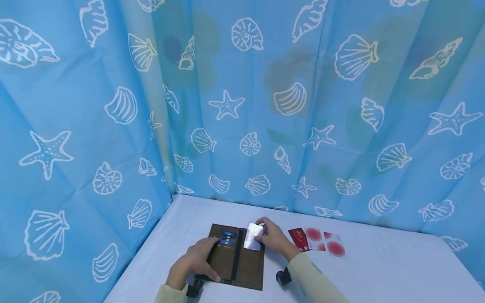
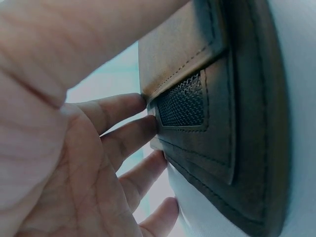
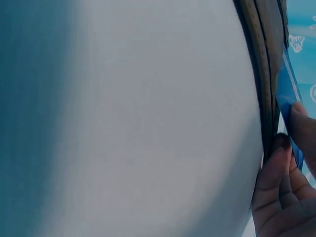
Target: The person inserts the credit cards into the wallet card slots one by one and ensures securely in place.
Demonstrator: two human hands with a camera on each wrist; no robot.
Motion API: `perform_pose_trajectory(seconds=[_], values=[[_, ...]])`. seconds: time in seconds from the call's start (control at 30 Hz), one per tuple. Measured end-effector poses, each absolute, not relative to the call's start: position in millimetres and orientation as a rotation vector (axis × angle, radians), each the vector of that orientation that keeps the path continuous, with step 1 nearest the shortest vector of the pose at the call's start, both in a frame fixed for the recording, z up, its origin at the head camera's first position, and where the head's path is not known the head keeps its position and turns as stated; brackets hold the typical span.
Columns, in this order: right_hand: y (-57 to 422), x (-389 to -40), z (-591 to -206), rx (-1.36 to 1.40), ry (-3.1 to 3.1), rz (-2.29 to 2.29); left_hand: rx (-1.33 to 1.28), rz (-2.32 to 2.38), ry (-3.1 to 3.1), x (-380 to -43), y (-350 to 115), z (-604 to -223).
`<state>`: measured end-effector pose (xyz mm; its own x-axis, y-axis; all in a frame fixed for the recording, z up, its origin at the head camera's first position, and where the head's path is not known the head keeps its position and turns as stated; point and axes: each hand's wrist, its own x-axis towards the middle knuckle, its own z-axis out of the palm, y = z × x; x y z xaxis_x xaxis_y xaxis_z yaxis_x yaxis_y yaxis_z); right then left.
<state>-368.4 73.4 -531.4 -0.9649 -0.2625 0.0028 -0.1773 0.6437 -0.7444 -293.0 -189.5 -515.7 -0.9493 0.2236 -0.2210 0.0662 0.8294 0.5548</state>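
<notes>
The wallet [image 1: 248,270] lies unfolded on the surface [image 1: 398,269]. Over its right half, the right hand [image 1: 275,237] pinches a shiny card [image 1: 252,237] in its grip. At the wallet's left, the left hand [image 1: 198,257] rests spread, grip loose, fingertips touching the edge. A red card [image 1: 298,240] lies right of the wallet.

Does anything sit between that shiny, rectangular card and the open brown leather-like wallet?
Nothing visible does. The right hand pinches the card at the right half of the wallet; the flat black strap lies left of it.
</notes>
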Motion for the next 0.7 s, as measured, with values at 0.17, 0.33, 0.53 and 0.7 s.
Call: perform_pose_trajectory(seconds=[0.17, 0.33, 0.53, 0.7], values=[[75.5, -369.5, -526.7, -0.412, 2.755, -1.205, 0.217, 0.815, 2.737, -293.2, -189.3, -514.6], [72.9, -373.1, -526.2, -0.459, 2.810, -1.112, 0.202, 0.803, 2.731, -295.5, -190.9, -517.6], [67.5, -372.7, -524.4, -0.443, 2.793, -1.101, 0.209, 0.811, 2.728, -296.4, -190.6, -517.8], [66.7, -371.3, -524.0, -0.467, 2.770, -1.112, 0.206, 0.779, 2.742, -298.2, -189.5, -518.6]])
